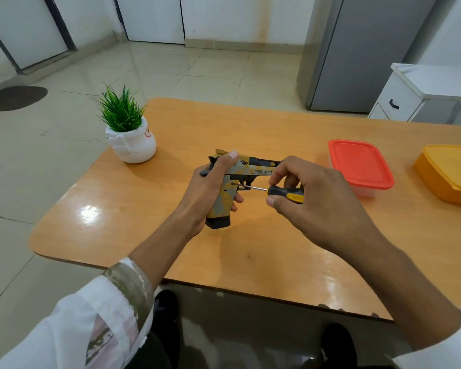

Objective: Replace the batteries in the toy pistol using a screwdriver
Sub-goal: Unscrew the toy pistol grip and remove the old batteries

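My left hand (210, 187) curls its fingers round the toy pistol (250, 170) above the counter (144, 222), steadying it so my right hand (312, 198), pinching the screwdriver (286, 194), can work the grip screw

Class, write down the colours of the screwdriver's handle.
The screwdriver handle is black with a yellow patch; the head view shows it best.
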